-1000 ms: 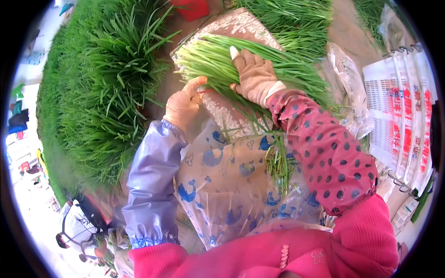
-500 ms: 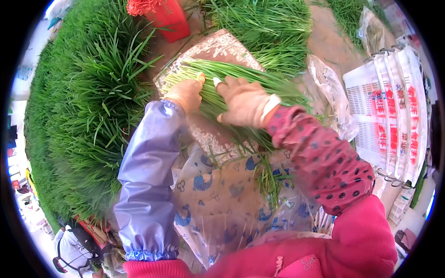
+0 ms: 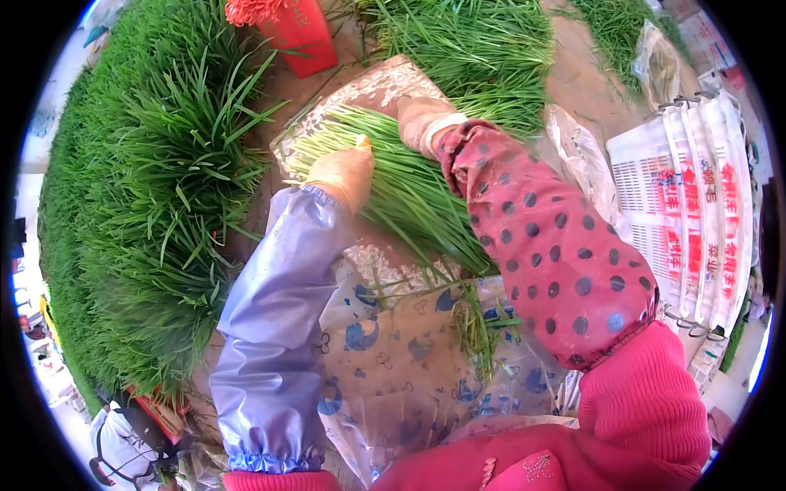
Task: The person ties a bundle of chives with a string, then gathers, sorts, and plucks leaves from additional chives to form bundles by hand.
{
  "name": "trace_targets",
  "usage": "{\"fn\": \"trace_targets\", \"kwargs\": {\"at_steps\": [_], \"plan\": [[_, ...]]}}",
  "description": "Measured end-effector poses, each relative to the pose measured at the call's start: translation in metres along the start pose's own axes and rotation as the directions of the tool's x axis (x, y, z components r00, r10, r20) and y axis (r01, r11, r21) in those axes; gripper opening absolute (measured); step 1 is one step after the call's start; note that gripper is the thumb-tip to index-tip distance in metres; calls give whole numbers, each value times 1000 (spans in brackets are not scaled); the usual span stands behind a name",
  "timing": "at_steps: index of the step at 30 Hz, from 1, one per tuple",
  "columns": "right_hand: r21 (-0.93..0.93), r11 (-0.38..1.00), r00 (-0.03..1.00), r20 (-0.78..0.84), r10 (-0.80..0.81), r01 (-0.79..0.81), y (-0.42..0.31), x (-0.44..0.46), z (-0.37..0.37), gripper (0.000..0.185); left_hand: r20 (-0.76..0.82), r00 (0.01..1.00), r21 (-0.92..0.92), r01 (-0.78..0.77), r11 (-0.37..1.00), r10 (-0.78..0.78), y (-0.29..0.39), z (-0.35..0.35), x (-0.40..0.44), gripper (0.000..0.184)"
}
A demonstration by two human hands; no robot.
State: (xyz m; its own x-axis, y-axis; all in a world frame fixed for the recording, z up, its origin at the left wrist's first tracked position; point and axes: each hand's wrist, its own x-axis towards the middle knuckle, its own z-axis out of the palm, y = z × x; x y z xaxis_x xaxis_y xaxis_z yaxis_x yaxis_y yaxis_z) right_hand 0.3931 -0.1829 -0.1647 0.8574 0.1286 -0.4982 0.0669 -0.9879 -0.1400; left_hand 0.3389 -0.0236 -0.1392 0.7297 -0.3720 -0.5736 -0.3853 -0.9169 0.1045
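Resting over the pale end of that green bundle (image 3: 413, 186), your left hand (image 3: 342, 176) shows its fingers partly curled, how tightly I can't tell; your right hand (image 3: 422, 123) dips at the far edge, fingers hidden, grip unreadable, and the bundle slants across the patterned board (image 3: 378, 88).

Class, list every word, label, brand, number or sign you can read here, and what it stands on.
White crates: large red Chinese characters, too distorted and blurred to quote.
White crates, darker red column: perhaps "菜", not certain.
Red container: faint characters, too blurred to read.
Pale item, upper right: pinkish marks, too small to read.
No number or brand is legible.
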Motion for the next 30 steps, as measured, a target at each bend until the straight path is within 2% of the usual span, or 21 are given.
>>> {"fn": "trace_targets", "kwargs": {"at_steps": [2, 4, 5, 8, 9, 10, 12, 14, 18, 19, 20, 21, 22, 23, 24, 25, 26, 27, 28, 29, 30], "plan": [[-19, 1000, 1000, 5, 22, -22, -8, -7, -1, 34, 13, 1000, 5, -3, 1000, 3, 1, -2, -1, 74], [-186, 979, 997, 37, -74, 80, -13, -11, 1, 33, 4, 1000, 7, 4, 1000, -4, 1, -1, -3, 73], [-236, 962, 989, -16, -146, 138, -11, -19, 4, 32, 2, 1000, 2, 4, 1000, -4, 1, 5, -3, 73], [-146, 959, 967, -39, -253, 245, -4, -19, 19, 33, -118, 993, -35, 25, 999, -29, 4, 17, -9, 75], [34, 972, 972, 23, -232, 231, -8, -34, 6, 35, -158, 986, -67, 51, 996, -61, 9, 11, -20, 71], [135, 944, 953, -86, -291, 301, -7, -46, 7, 33, -197, 976, -99, 73, 992, -92, 14, 9, -28, 68], [83, 968, 972, -51, -232, 235, -17, -65, 6, 27, -195, 968, -180, 122, 976, -157, 19, 13, -35, 86], [-76, 958, 933, -220, -286, 276, -22, -82, 34, 19, -92, 982, -181, 145, 973, -164, 19, 8, -40, 91], [-19, 955, 816, -515, -264, 297, -34, -100, 68, 20, 35, 996, -109, 82, 991, -79, 10, 12, -28, 93], [-18, 955, 816, -514, -264, 297, -30, -97, 77, 20, 99, 993, -102, 68, 992, -58, 10, 8, -26, 94], [24, 947, 762, -600, -244, 322, -26, -93, 88, 22, 161, 986, -96, 53, 994, -37, 10, 4, -24, 95], [63, 935, 701, -680, -217, 350, -25, -94, 84, 23, 173, 984, -117, 54, 992, -33, 11, 1, -23, 97], [63, 935, 701, -680, -217, 350, -20, -94, 79, 23, 172, 984, -117, 54, 992, -34, 9, 2, -19, 97], [377, 861, 778, -627, -34, 341, -11, -93, 73, 23, 146, 989, -109, 29, 994, -13, 6, 7, -13, 95], [651, 701, 850, -513, 121, 293, -2, -91, 64, 23, 119, 993, -104, 5, 995, 7, 4, 11, -9, 94], [873, 467, 902, -308, 302, 142, 10, -80, 60, 24, 123, 992, -114, 3, 993, 11, 4, 12, -8, 94], [986, 168, 910, -49, 412, -23, 25, -63, 58, 25, 127, 992, -119, 5, 993, 10, 3, 12, -8, 94], [985, 169, 910, -47, 413, -26, 43, -40, 66, 25, 124, 992, -130, 9, 991, 8, 4, 11, -7, 94], [719, 692, 965, -139, 222, -56, 65, -11, 85, 27, 119, 993, -141, 10, 990, 7, 4, 10, -6, 94], [482, 875, 986, -119, 116, -44, 83, 12, 106, 29, 103, 995, -143, 9, 990, 6, 3, 14, -3, 94], [205, 979, 995, -98, 8, 12, 101, 35, 127, 30, 104, 995, -147, 8, 989, 7, 5, 11, -5, 94]]}}
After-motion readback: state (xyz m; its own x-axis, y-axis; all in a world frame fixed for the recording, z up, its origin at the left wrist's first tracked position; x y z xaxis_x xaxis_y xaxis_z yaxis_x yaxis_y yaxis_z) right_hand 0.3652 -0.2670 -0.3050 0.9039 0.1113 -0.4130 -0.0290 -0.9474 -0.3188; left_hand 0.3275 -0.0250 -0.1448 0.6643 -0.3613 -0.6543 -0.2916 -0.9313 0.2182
